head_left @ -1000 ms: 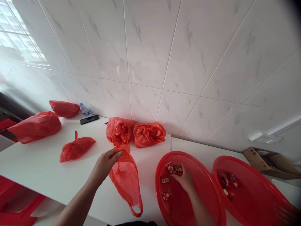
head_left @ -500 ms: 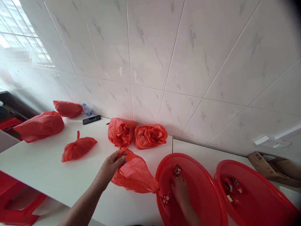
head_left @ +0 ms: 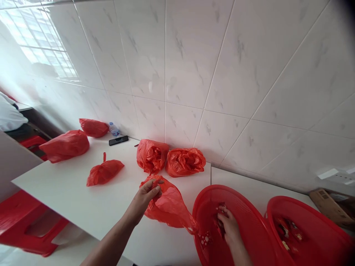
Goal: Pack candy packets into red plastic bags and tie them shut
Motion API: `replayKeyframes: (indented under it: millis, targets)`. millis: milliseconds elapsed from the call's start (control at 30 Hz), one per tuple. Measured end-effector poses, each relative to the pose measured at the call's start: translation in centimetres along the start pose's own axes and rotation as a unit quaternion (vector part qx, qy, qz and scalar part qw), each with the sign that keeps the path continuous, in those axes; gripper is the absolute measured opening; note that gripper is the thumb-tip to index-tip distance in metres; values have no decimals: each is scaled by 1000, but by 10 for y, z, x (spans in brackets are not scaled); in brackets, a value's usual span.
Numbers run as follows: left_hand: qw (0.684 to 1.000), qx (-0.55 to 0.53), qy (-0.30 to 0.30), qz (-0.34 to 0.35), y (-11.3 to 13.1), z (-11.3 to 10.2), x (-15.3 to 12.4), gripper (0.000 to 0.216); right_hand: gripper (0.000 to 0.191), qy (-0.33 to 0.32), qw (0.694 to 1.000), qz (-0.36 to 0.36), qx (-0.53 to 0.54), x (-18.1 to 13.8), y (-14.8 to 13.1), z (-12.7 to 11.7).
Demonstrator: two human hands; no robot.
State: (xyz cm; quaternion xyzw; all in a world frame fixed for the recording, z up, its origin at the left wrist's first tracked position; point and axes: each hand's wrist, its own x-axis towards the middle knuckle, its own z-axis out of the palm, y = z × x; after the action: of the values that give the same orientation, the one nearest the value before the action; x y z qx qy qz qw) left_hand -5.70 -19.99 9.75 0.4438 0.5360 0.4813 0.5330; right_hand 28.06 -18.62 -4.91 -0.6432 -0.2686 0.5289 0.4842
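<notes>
My left hand (head_left: 146,194) pinches the rim of a red plastic bag (head_left: 169,207) and holds it up over the white table (head_left: 69,192); the bag's tail drapes onto the near red mesh basket (head_left: 244,210). My right hand (head_left: 229,225) is inside that basket, its fingers curled over small wrapped sweets (head_left: 220,212). What exactly the fingers grip is hidden. Another sweet with a dotted wrapper (head_left: 205,239) lies at the basket's near side.
A second red basket (head_left: 318,225) with several sweets stands at the right. Filled red bags (head_left: 104,173), (head_left: 152,156), (head_left: 185,162), (head_left: 65,145), (head_left: 93,127) lie on the table, with a phone (head_left: 118,140) and a bottle (head_left: 114,129) by the tiled wall. A red stool (head_left: 24,225) stands below left.
The bag, hanging straight down a second ago, has swung right towards the basket. My right hand has drawn nearer inside the basket and closed over the sweets. The view has shifted left.
</notes>
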Motion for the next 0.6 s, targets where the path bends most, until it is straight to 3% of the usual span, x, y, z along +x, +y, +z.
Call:
replayKeyframes:
  millis: [100, 200, 367, 500, 600]
  targets:
    - [997, -69, -18, 0, -6, 2, -1, 37, 52, -103, 989, 14, 108, -39, -50, 43]
    - [994, -101, -26, -18, -10, 7, -1, 39, 50, -202, 970, 42, 129, -76, -80, 95]
    - [991, -131, -25, -28, -14, 14, 1, 43, 51, -248, 955, 104, 128, -92, -72, 161]
    - [987, -157, -26, -22, -17, 12, 5, 38, 51, -323, 937, 101, 83, -81, -62, 158]
    - [986, -166, -23, -17, -20, 6, 8, 36, 45, -249, 968, 38, -8, -65, -58, 124]
